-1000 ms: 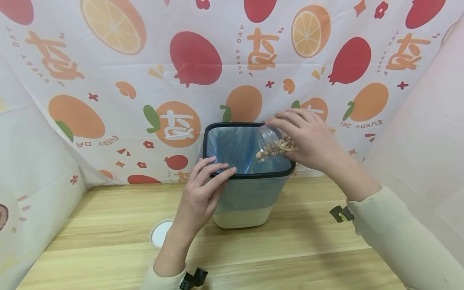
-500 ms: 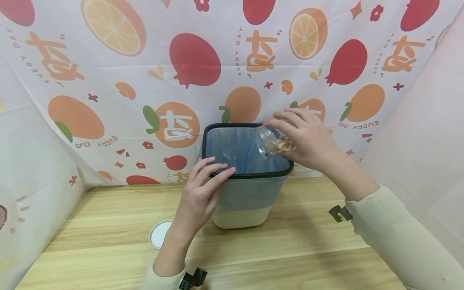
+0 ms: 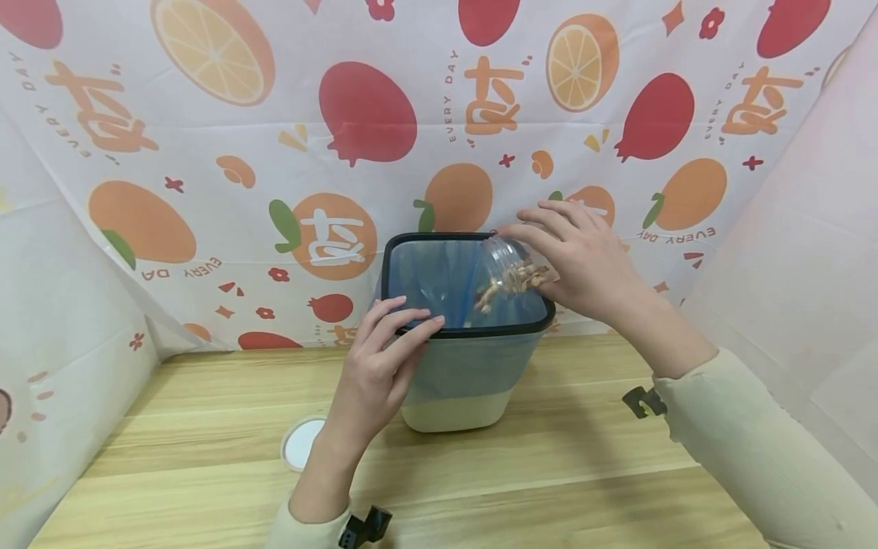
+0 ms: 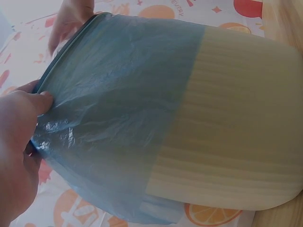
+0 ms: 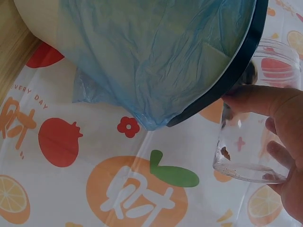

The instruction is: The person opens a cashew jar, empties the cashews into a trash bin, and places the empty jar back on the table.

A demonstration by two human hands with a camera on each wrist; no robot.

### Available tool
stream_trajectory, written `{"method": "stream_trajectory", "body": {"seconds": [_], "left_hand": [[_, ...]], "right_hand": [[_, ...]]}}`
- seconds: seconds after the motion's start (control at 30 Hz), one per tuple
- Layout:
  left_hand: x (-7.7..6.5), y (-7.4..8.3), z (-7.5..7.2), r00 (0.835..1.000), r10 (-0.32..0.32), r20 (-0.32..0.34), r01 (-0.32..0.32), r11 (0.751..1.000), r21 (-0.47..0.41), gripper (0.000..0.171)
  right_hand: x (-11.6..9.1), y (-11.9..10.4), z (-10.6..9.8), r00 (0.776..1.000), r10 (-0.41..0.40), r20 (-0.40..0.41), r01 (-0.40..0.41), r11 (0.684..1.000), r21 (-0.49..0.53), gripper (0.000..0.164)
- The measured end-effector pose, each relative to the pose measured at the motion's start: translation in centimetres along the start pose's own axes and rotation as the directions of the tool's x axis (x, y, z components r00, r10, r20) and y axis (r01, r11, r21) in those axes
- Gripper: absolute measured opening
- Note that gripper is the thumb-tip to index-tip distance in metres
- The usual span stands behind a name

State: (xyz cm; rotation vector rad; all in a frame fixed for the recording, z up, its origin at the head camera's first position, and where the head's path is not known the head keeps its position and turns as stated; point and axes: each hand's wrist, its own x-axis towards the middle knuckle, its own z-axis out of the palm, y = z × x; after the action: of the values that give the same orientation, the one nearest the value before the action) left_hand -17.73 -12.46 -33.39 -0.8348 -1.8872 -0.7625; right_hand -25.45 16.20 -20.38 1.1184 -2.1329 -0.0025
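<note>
A cream trash can [image 3: 456,415] stands on the table, lined with a translucent blue bag [image 3: 473,366] under a black rim [image 3: 497,332]. My left hand [image 3: 377,366] grips the near left of that rim, fingers over the inside; in the left wrist view its thumb [image 4: 43,101] presses the bag outside. Over the right side of the opening, my right hand [image 3: 583,267] holds a clear jar [image 3: 501,255] tipped mouth-down to the left. Small light-brown pieces [image 3: 514,278] lie in the jar, several at its mouth. A dark crumb [image 5: 226,152] clings near the jar's base.
A round white lid-like disc [image 3: 302,444] lies on the wooden table [image 3: 206,427], partly behind my left forearm. A fruit-print cloth [image 3: 370,110] hangs close behind the trash can, with pale cloth walls at both sides.
The jar's tilt has shifted slightly in my right hand. Its pieces, deeper inside half a second ago, now spill at the mouth into the can. My left hand stays put.
</note>
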Motion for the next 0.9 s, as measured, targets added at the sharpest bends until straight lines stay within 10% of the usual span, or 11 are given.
{"method": "stream_trajectory", "body": {"seconds": [0.9], "left_hand": [[-0.01, -0.06, 0.07, 1.0, 0.002, -0.005, -0.002, 1.0, 0.0, 0.036]], "right_hand": [[0.2, -0.03, -0.5, 1.0, 0.014, 0.024, -0.013, 1.0, -0.028, 0.084]]}}
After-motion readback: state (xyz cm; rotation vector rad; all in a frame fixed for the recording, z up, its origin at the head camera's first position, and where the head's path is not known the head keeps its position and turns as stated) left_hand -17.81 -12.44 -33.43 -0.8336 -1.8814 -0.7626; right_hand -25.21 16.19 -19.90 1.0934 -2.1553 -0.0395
